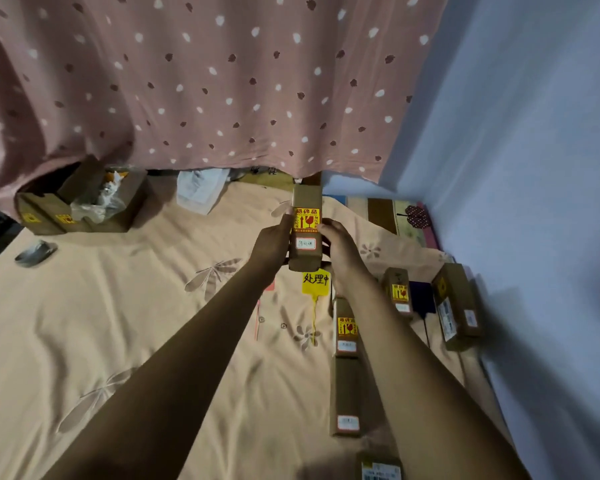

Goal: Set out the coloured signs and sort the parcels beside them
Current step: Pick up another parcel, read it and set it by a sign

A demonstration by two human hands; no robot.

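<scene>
Nearest the person, two brown parcels point(346, 365) lie end to end below and right of the grip, long axes running away from the viewer. Just under the grip lies the yellow sign point(315, 280), its stem trailing toward the viewer. The left hand point(274, 244) and right hand point(338, 249) clasp the held parcel point(306, 227) from either side, lifted above the bedsheet point(118, 323), long axis pointing away toward the curtain point(205, 81), fragile sticker facing up.
</scene>
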